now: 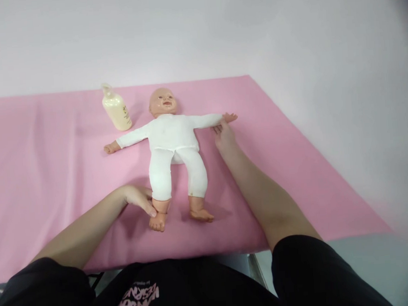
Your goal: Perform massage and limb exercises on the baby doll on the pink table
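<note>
A baby doll (173, 141) in a white bodysuit lies on its back near the middle of the pink sheet (34, 183), head toward the far edge and feet toward the near edge, both arms spread wide. The left hand (140, 199) wraps around the ankle of the doll's leg on the viewer's left — thumb across the front, fingers curled behind — a closed grasp just above the bare foot, which pins that leg flat against the sheet. The right hand (223, 135) reaches up along the other side and rests at the wrist of the doll's outstretched arm, fingertips touching the sleeve end just below the small plastic hand; whether it pinches the wrist or only presses against it I cannot tell from this angle. Held at one ankle and the opposite wrist, the doll stays stretched out and steady. A cream pump bottle (116, 109) stands upright near the far edge, just beside the doll's head and apart from both hands.
</note>
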Action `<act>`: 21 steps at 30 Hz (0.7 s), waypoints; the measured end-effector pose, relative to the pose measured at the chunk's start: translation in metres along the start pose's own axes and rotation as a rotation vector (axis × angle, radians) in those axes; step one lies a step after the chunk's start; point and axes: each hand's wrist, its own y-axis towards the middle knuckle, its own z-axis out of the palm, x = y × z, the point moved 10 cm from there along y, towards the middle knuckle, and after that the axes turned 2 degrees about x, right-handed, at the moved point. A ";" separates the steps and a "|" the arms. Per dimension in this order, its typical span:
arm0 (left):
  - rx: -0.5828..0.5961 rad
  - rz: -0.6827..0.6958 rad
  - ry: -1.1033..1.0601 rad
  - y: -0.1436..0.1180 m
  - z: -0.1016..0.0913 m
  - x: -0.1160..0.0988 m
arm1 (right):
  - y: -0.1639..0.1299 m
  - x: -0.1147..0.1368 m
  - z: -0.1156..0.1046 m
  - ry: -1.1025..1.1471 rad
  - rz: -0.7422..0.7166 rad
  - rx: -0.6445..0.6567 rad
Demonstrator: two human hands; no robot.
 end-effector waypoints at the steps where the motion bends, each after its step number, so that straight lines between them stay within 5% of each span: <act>1: 0.027 0.013 0.018 0.001 0.001 -0.001 | 0.002 -0.004 -0.005 0.023 0.030 -0.034; 6: 0.188 0.100 -0.024 -0.003 0.010 -0.006 | -0.007 0.008 0.002 -0.067 -0.060 0.014; 10: 0.233 0.369 -0.323 -0.012 0.005 -0.033 | -0.037 0.041 0.036 -0.283 -0.405 0.196; 13: 0.005 0.546 -0.469 -0.015 -0.025 -0.047 | -0.069 0.050 0.068 -0.422 -0.618 0.375; 17: -0.385 0.496 -0.674 -0.014 -0.061 -0.031 | -0.128 0.043 0.115 -0.815 -0.957 0.768; 21: -0.452 0.459 -0.764 -0.009 -0.068 -0.019 | -0.153 0.033 0.127 -1.042 -1.094 0.925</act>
